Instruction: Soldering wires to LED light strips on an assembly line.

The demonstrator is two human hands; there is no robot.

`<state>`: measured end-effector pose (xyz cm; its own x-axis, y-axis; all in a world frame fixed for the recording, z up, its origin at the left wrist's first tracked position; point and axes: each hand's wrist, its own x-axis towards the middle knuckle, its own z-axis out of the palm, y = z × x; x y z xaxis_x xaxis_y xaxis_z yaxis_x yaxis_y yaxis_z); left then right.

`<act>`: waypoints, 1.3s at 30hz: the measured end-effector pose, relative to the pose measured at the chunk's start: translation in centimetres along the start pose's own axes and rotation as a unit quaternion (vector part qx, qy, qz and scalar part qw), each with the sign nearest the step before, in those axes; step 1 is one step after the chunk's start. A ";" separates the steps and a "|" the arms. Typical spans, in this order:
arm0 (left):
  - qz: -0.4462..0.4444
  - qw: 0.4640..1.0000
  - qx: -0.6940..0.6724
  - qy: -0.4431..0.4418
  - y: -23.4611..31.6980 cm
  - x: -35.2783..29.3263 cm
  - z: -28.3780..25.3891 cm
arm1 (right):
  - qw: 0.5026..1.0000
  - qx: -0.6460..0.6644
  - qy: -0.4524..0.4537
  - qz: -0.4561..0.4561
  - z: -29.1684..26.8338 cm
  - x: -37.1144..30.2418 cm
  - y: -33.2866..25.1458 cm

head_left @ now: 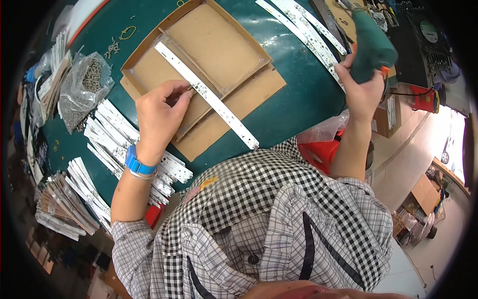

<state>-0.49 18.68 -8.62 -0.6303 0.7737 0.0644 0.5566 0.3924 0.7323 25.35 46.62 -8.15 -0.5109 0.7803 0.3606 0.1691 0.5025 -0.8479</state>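
A long white LED circuit strip (217, 104) lies slantwise across a shallow cardboard tray (209, 37), its near end sticking out past the tray toward my apron. My left hand (162, 109) is at the strip's left edge, with thumb and forefinger pinched on a small metal piece that looks like a screw (190, 87). Over at the right, away from the strip, my right hand (362, 92) is wrapped round the grip of a green power drill (372, 45). The drill's tip is not clearly visible.
On the green table (279, 107), more strips (112, 132) are piled at the left and others (303, 30) lie at the upper right. A clear bag of screws (87, 82) and several loose screws (112, 48) sit left of the tray. Dark tools line the far right.
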 end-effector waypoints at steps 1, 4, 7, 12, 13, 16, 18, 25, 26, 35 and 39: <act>-0.007 1.000 -0.015 0.005 0.1 -0.2 -0.2 | 0.996 -0.080 0.018 -0.039 0.5 0.1 0.6; -0.003 0.999 0.044 0.003 1.0 -0.8 -1.6 | 0.954 -0.294 0.030 -0.045 1.4 0.3 1.1; 0.237 0.963 0.121 -0.046 2.7 -1.2 -2.6 | 0.919 -0.388 0.010 -0.071 2.1 0.5 1.6; 0.318 0.915 0.128 -0.212 5.0 -2.2 -0.4 | 0.924 -0.379 -0.045 -0.014 3.3 0.9 0.8; 0.328 0.911 0.138 -0.210 4.8 -2.1 0.0 | 0.923 -0.381 -0.051 -0.003 3.3 1.1 0.9; 0.366 0.897 0.165 -0.184 4.0 -2.2 0.7 | 0.927 -0.366 -0.077 -0.015 3.7 1.6 0.8; 0.383 0.890 0.173 -0.175 4.3 -2.4 0.4 | 0.932 -0.351 -0.067 -0.060 3.6 1.4 1.0; 0.367 0.888 0.225 -0.161 5.0 -5.4 -4.6 | 0.997 0.046 -0.062 0.020 3.1 -1.0 -1.4; 0.345 0.896 0.221 -0.171 4.8 -6.0 -5.9 | 0.992 0.100 -0.067 0.044 3.6 -1.5 -3.4; 0.251 0.913 0.224 -0.232 0.3 -8.9 -9.9 | 0.929 0.250 -0.194 0.193 9.3 -6.7 -9.3; 0.231 0.907 0.234 -0.262 0.0 -9.4 -10.2 | 0.933 0.179 -0.210 0.230 10.7 -8.5 -9.5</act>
<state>-0.11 6.34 -2.35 0.0046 0.9917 -0.1287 0.9420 0.0389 0.3334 19.03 31.20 -7.29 -0.7512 0.6309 -0.1940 0.1977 -0.0654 -0.9781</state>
